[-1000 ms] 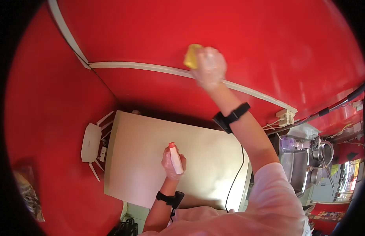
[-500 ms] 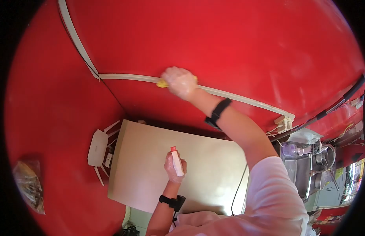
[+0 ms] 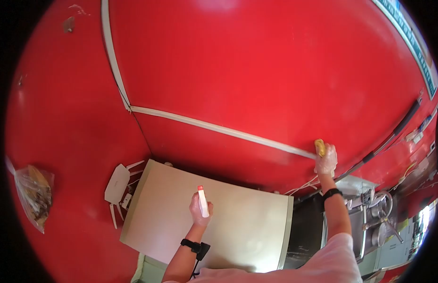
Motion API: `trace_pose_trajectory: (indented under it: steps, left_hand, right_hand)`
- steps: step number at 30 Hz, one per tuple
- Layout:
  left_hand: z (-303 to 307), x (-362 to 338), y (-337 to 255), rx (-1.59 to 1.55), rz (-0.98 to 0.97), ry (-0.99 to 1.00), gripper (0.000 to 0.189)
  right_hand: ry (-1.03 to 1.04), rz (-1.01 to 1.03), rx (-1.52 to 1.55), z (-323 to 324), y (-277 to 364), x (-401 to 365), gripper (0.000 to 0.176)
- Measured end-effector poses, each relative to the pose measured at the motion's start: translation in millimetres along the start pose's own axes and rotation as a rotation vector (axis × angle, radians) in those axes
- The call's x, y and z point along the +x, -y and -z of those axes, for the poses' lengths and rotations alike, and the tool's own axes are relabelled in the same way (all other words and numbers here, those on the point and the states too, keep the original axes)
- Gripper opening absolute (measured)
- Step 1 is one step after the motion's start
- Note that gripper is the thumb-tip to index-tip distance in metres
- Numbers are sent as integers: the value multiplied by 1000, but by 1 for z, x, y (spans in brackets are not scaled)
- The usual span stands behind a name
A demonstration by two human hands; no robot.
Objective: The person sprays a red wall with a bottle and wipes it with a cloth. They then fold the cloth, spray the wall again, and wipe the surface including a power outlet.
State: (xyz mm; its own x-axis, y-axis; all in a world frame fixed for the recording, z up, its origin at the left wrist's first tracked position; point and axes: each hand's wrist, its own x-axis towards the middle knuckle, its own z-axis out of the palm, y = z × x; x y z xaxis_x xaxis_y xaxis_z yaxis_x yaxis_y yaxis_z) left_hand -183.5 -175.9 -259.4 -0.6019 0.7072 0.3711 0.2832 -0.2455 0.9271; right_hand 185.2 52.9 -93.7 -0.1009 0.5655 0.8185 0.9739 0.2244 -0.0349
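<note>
My right hand [image 3: 327, 164], in a thin clear glove, is closed around a yellow cloth [image 3: 320, 147] against the red wall. It is at the right end of the white cable trunking [image 3: 228, 131], covering part of it. Lower down, my left hand [image 3: 196, 210] grips a spray bottle [image 3: 203, 203]; only its white trigger head with a red nozzle shows, and the body is hidden below. That hand is above a broad beige surface [image 3: 247, 212].
A white router [image 3: 116, 184] with several antennas is on the wall at left. A clear bag [image 3: 36, 195] hangs farther left. Cables [image 3: 304, 185] run below my right hand. At right are a sink [image 3: 358, 226] with a faucet and a dark pipe [image 3: 407, 118] along the wall.
My right hand has slid with the yellow cloth rightward along the trunking to its far end. My left hand still holds the spray bottle, and the view has shifted.
</note>
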Motion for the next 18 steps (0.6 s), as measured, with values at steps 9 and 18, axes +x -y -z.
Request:
trace_pose_trajectory:
  steps: [9, 18]
  left_hand:
    - [12, 17, -18, 83, -167, 100, 36]
    - [82, 33, -10, -67, -42, 46, 28]
  right_hand:
    - [-474, -651, 543, -41, 157, 47, 32]
    - [-313, 71, 252, -76, 354, 84, 32]
